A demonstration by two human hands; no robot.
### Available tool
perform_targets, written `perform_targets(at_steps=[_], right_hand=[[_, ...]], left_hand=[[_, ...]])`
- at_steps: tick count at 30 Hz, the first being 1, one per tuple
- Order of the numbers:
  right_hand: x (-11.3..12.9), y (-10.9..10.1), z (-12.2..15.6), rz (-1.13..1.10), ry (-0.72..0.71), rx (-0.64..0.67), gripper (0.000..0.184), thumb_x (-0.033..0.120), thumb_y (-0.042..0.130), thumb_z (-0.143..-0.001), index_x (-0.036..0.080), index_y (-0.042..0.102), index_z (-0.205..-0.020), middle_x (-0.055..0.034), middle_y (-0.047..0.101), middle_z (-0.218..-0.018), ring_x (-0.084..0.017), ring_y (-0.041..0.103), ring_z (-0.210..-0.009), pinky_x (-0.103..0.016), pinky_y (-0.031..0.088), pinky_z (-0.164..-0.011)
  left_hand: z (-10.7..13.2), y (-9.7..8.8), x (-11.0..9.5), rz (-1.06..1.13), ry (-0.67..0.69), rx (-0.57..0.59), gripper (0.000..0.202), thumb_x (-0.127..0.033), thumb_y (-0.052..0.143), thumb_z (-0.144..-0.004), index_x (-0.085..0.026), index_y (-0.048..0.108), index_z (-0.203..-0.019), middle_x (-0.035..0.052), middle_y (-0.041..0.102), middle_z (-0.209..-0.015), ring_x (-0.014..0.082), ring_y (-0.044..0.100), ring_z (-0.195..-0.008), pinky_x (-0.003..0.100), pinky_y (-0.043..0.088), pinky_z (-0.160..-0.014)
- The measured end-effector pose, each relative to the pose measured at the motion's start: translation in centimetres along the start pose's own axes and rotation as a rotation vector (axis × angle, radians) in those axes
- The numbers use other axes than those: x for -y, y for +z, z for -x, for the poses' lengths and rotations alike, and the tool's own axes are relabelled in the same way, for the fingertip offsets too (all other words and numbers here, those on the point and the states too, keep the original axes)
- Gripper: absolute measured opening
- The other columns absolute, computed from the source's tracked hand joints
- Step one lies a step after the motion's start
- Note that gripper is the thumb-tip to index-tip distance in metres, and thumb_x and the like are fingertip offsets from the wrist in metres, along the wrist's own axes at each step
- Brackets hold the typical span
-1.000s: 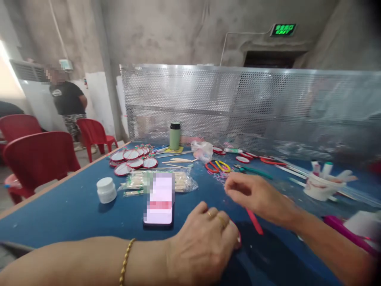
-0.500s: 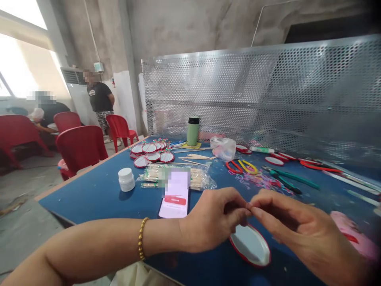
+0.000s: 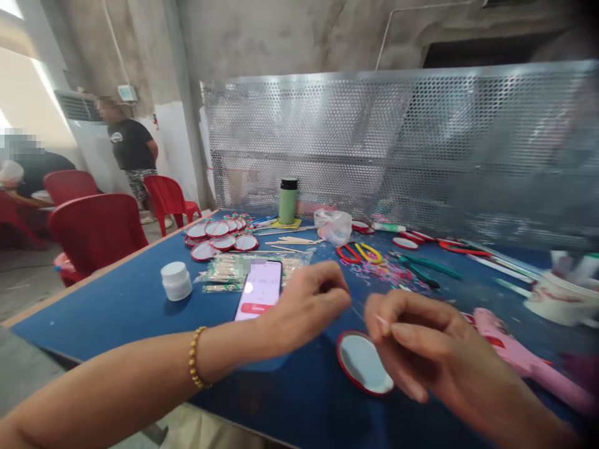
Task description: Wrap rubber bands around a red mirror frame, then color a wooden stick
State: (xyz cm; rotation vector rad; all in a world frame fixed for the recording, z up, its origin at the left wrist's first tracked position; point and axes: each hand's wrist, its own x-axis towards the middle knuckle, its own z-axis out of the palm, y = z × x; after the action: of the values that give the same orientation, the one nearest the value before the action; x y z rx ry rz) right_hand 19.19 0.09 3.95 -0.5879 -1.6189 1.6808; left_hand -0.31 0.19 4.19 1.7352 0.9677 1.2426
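Note:
My left hand is closed in a pinch over the table, beside the phone; what its fingertips hold, if anything, is too small to make out. My right hand pinches a thin whitish strand between thumb and forefinger. A faint line seems to stretch from it toward the left hand. Below the hands, an oval white disc with a red rim lies flat on the blue table, partly covered by my right hand.
Behind lie bagged wooden sticks, a stack of red-rimmed discs, a green bottle, pliers and small coloured bands. A white jar stands left. At right are a pink glue gun and a white cup.
My hands, fingertips together before, have moved apart, and a thin strand now shows in the right fingers. The view has turned right, bringing the cup and more of the glue gun into sight.

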Motion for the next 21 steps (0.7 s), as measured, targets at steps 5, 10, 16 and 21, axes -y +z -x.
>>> perform_targets(at_steps=[5,10,16,21], right_hand=[[0.2,0.0,-0.1,0.046,0.158,0.034,0.018,0.032,0.064,-0.090,0.015,0.068,-0.087,-0.0053,0.073,-0.075,-0.003,0.051,-0.033,-0.013,0.030,-0.031],[0.3,0.2,0.0,0.166,0.103,0.050,0.017,0.033,0.067,-0.089,0.017,0.072,-0.091,-0.0011,0.072,-0.063,-0.005,0.049,-0.034,-0.014,0.032,-0.031],[0.9,1.0,0.9,0.402,-0.485,-0.152,0.011,0.028,0.072,-0.086,0.029,0.079,-0.093,-0.0015,0.074,-0.071,-0.017,0.060,-0.079,-0.031,0.051,-0.072],[0.5,1.4,0.8,0.230,-0.472,-0.231,0.018,0.025,0.070,-0.088,0.034,0.077,-0.101,-0.0006,0.078,-0.088,-0.018,0.069,-0.079,-0.037,0.056,-0.077]], left_hand=[[-0.7,-1.6,-0.5,-0.122,0.189,-0.270,0.009,-0.012,0.050,-0.078,-0.018,0.052,-0.072,-0.0065,0.046,-0.057,0.0073,0.040,-0.052,0.020,0.031,-0.050],[0.4,-0.5,-0.8,-0.251,0.175,-0.037,0.011,-0.009,0.049,-0.080,-0.017,0.055,-0.076,-0.0049,0.053,-0.065,0.0077,0.046,-0.059,0.020,0.035,-0.054],[1.5,1.8,-0.9,-0.187,0.113,0.177,0.014,-0.017,0.050,-0.084,-0.016,0.050,-0.070,-0.0046,0.049,-0.063,0.0073,0.041,-0.059,0.019,0.031,-0.054],[1.1,2.5,-0.6,-0.262,0.116,0.100,0.015,-0.020,0.050,-0.085,-0.017,0.047,-0.070,-0.0046,0.047,-0.064,0.0079,0.039,-0.061,0.020,0.032,-0.056]])
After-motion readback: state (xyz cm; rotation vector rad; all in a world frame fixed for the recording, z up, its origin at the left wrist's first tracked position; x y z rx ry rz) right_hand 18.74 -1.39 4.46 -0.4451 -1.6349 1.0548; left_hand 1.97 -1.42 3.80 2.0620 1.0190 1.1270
